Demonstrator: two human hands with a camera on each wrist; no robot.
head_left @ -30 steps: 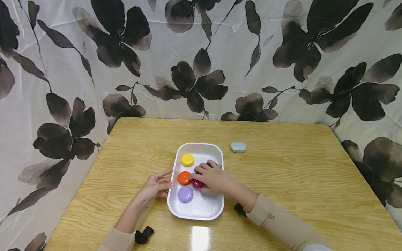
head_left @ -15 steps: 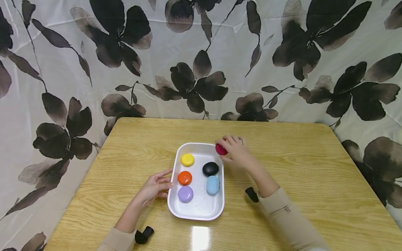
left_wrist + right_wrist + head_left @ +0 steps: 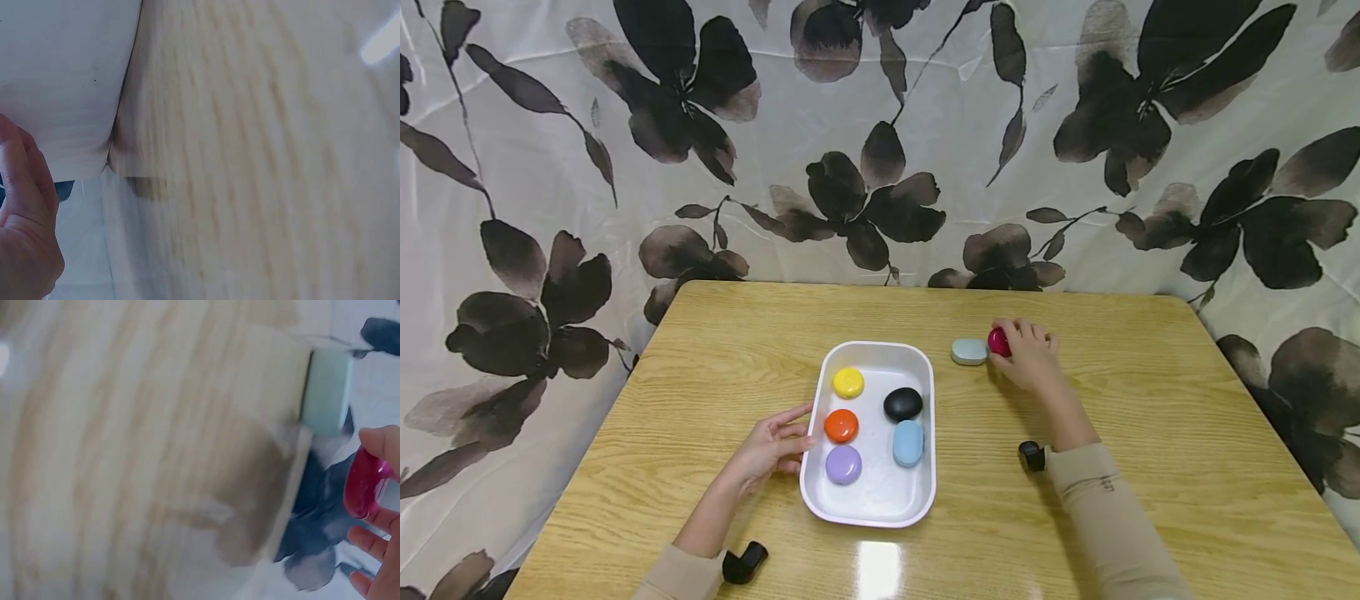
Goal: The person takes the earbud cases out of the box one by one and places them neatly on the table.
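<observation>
My right hand (image 3: 1032,357) pinches a glossy magenta rounded piece (image 3: 998,342) between thumb and fingers, just right of a pale mint oval piece (image 3: 969,352). In the right wrist view, the magenta piece (image 3: 364,483) appears beside the mint piece (image 3: 327,391). My left hand (image 3: 767,452) rests against the left side of a white tray (image 3: 868,505), its fingers fairly straight. Inside the tray, yellow (image 3: 847,382), orange (image 3: 841,426) and lilac (image 3: 843,464) round pieces line the left. A black oval piece (image 3: 903,404) and a light blue oval piece (image 3: 907,442) lie at right.
The wooden table (image 3: 1150,417) extends to both sides of the tray. Behind it hangs a white cloth (image 3: 760,142) with dark flowers. Black wrist devices (image 3: 744,562) sit at both sleeves.
My right hand has lifted the magenta piece out of the tray and carried it right, to beside the mint piece. My left hand and the tray stay in place.
</observation>
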